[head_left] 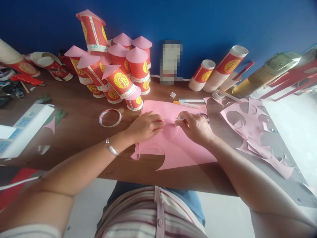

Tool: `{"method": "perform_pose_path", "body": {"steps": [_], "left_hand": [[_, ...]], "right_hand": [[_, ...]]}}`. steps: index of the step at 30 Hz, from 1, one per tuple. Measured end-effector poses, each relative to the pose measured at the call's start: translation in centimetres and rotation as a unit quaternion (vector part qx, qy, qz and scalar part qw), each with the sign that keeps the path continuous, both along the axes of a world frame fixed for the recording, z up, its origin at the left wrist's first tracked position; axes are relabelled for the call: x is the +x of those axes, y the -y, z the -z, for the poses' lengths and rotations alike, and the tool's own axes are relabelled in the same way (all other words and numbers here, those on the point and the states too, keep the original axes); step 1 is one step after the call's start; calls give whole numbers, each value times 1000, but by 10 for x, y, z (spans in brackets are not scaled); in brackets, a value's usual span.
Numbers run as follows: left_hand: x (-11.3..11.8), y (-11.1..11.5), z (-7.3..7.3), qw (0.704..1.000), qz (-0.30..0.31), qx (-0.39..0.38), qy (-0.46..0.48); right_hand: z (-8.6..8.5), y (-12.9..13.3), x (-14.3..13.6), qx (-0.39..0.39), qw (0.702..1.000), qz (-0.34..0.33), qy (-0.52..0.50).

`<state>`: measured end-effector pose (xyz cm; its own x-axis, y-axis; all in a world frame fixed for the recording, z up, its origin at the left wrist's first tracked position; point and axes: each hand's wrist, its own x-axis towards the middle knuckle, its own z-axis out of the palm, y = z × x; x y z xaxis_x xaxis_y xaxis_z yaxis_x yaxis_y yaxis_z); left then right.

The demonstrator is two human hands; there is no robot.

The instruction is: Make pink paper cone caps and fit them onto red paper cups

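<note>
A pink paper sheet [188, 148] with rounded cut-outs lies on the table, and both hands are over its upper part. My left hand [148, 126] has its fingertips pinched together; what they hold, if anything, is too small to make out. Facing it, my right hand [198, 129] is closed on a small white roll [181, 117] that looks like tape. A faint curved outline shows on the paper between the hands. Just beyond lie an orange-and-white pen [187, 104] and a blue-and-white pen [192, 100]. Dark scissor handles [203, 116] show partly behind my right hand.
Red paper cups with pink cone tops [121, 79] stand stacked at back left. Plain cup stacks [220, 74] and a bottle [262, 76] are at back right. Pink scraps [250, 122] cover the right side. A white ring [110, 118] and power strip [27, 127] lie left.
</note>
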<state>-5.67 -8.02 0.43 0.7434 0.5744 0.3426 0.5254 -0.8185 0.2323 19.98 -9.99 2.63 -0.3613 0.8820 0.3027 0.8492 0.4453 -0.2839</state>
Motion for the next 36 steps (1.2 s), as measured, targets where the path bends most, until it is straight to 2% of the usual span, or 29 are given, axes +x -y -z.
{"method": "perform_pose_path", "body": {"steps": [7,10,13,18,36], "left_hand": [[0,-2,2,1000,-1,-13,-28],[-1,-2,2,1000,-2,-14,-27],[-1,-2,2,1000,5,-14,-16],[0,-2,4,1000,3,-5,2],[0,-2,1,1000,8,0,3]], "right_hand": [[-10,9,3,62,995,27,-77],[-8,12,-4,36,996,7,-81],[1,12,-13,5,997,-24,-77],[11,10,-21,4,997,-53,-54],[-1,9,-10,-44,999,-2,-31]]}}
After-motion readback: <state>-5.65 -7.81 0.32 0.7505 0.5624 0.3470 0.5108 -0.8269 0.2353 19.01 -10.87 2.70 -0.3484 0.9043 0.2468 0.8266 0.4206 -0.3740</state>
